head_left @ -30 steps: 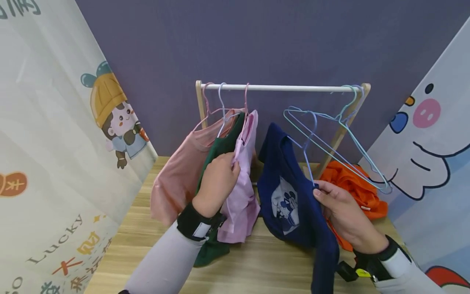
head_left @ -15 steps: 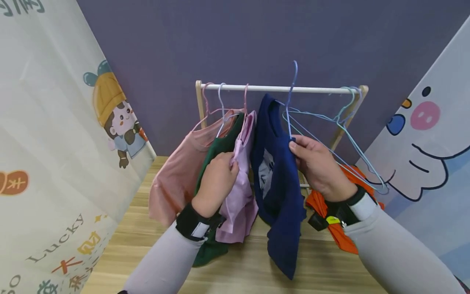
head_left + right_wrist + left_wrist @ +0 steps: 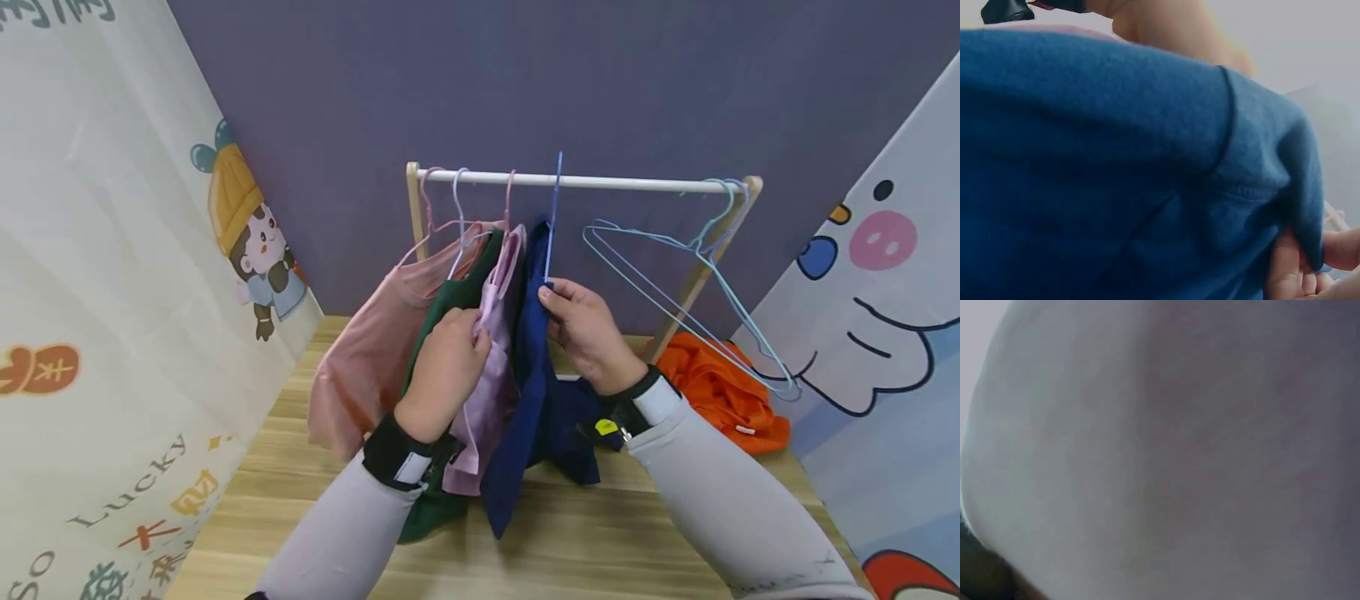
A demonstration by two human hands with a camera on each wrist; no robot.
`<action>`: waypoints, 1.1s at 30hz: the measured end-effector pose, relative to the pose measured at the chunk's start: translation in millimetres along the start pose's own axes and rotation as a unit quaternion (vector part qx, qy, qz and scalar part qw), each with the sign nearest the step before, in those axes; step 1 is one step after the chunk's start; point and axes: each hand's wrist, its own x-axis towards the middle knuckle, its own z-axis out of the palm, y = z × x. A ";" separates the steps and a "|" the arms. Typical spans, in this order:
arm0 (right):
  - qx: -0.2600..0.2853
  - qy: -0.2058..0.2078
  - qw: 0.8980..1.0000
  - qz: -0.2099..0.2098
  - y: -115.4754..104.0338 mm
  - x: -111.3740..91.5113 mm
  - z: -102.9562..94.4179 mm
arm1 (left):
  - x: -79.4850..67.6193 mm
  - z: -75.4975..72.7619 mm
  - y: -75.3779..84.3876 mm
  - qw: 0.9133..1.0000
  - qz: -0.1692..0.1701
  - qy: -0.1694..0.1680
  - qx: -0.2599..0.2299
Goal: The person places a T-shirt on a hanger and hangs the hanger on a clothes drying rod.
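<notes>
In the head view my right hand (image 3: 588, 333) pinches the shoulder of a navy shirt (image 3: 531, 358) together with its blue hanger (image 3: 552, 225). The hanger's hook, seen edge-on, rises past the rack's white rod (image 3: 637, 182); whether it rests on the rod I cannot tell. My left hand (image 3: 442, 367) grips the shoulder edge of a lavender shirt (image 3: 491, 383), which hangs from a pink hook. The right wrist view is filled by the navy shirt (image 3: 1147, 125), with fingertips (image 3: 1284, 269) pinching its edge. Only a blurred pale surface fills the left wrist view.
A green shirt (image 3: 452, 308) and a pink shirt (image 3: 375, 358) hang at the rack's left end. Bare hangers (image 3: 697, 248) hang at the right end. Below them an orange garment (image 3: 712, 400) lies crumpled on the wooden table (image 3: 585, 550). Printed curtains flank both sides.
My right hand has lifted the navy shirt on its hanger and carried it left, up against the lavender shirt, and the hook has turned edge-on at the rod. The left hand stays in place.
</notes>
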 end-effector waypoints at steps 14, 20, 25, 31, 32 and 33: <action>-0.002 0.004 1.000 -0.005 33.7 2.8 -0.4 | 1.4 0.2 -2.2 1.000 -0.004 -0.001 0.010; -0.035 -0.008 0.999 -0.005 37.9 1.2 -7.2 | 1.5 0.4 -6.8 1.000 -0.002 0.012 0.008; -0.033 0.011 0.999 -0.012 53.6 -7.4 -36.3 | 1.4 0.4 -8.5 1.000 0.003 0.016 0.005; -0.110 0.094 0.989 -0.015 84.9 -19.3 -119.9 | 1.3 -0.5 -7.9 1.000 0.004 -0.003 0.002; -0.136 0.113 0.984 -0.017 88.9 -20.7 -137.2 | 1.1 -0.7 -7.8 1.000 0.003 -0.007 0.000; -0.170 0.134 0.976 -0.022 92.9 -21.7 -154.7 | 0.7 -1.1 -7.6 1.000 0.002 -0.009 0.000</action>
